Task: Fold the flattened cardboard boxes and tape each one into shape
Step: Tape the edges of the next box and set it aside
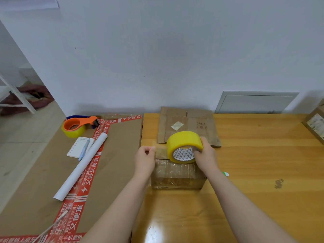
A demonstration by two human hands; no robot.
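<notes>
Taping step is under way on the small box (177, 174), which is sitting near the front-middle of the desk (263, 172), its near face glossy with clear tape. Right hand (206, 155) is gripping the yellow tape roll (182, 142) — fingers curled over the rim; whether the thumb is hooking into the core I cannot tell. Left hand (144, 158) is pinching the tape end (160, 151) between thumb and fingertips, a short strip stretching level above the box's far top edge. Flattened cardboard (189, 125) is lying just behind, waiting its turn.

Judgement on doing this well: the left hand should be anchoring the end onto the box first and pressing it flat, while the right is drawing the roll across under steady tension, so the strip is landing centred over the flap seam without creases. Roll ought to be travelling low, close to the surface — a high pull is inviting twist and self-sticking. Nothing is bracing the box, so a hard pull may be dragging it. A dispenser (77, 124) is sitting well apart on the left, unused.
</notes>
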